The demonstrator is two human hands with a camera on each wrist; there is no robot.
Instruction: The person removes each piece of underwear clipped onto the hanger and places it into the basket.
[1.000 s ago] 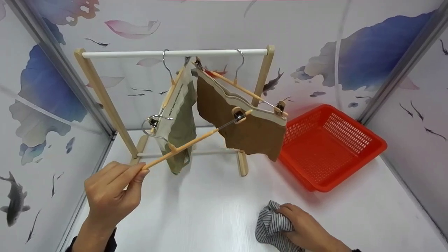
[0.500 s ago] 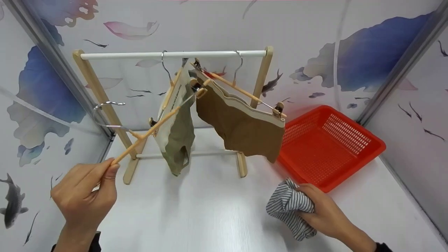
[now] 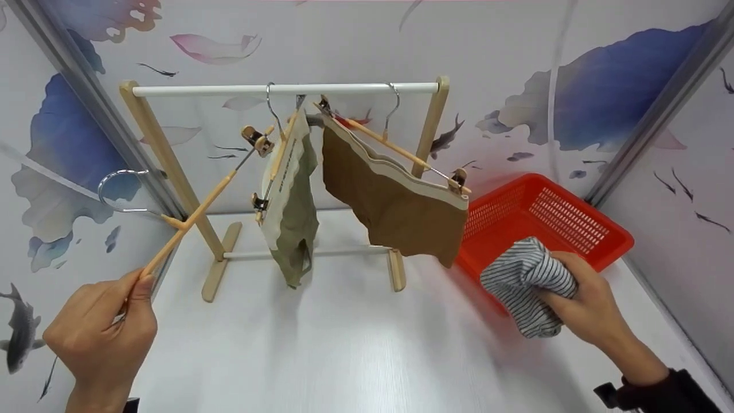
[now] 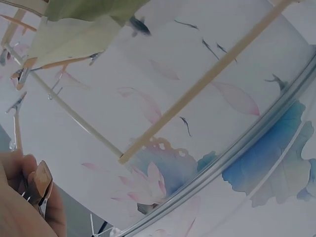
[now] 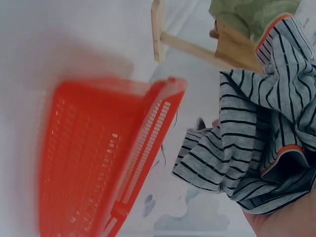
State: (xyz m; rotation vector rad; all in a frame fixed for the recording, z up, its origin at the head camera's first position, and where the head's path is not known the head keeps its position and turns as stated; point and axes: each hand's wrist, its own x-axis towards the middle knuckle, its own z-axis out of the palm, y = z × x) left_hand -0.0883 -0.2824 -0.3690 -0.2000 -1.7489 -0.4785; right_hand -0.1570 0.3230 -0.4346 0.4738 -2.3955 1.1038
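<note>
My left hand [image 3: 103,332] grips one end of a wooden clip hanger [image 3: 200,209] at the left front, its metal hook pointing left and nothing clipped on it. A clip at the held end shows among the fingers in the left wrist view. At the right, my right hand [image 3: 596,304] holds a bunched grey garment with dark stripes [image 3: 524,287] in front of the red basket [image 3: 616,238]. Orange trim edges the striped cloth [image 5: 242,138] in the right wrist view.
A small wooden rack with a white rail [image 3: 200,90] stands at the back. On it hang olive-green shorts [image 3: 295,218] and brown shorts [image 3: 395,212], each on a clip hanger. Printed wall panels enclose the white table [image 3: 344,355] on the left, back and right.
My left hand has drawn the hanger left, away from the hanging shorts. My right hand has lifted the striped garment off the table, moving it right and up, over the basket's near edge in view.
</note>
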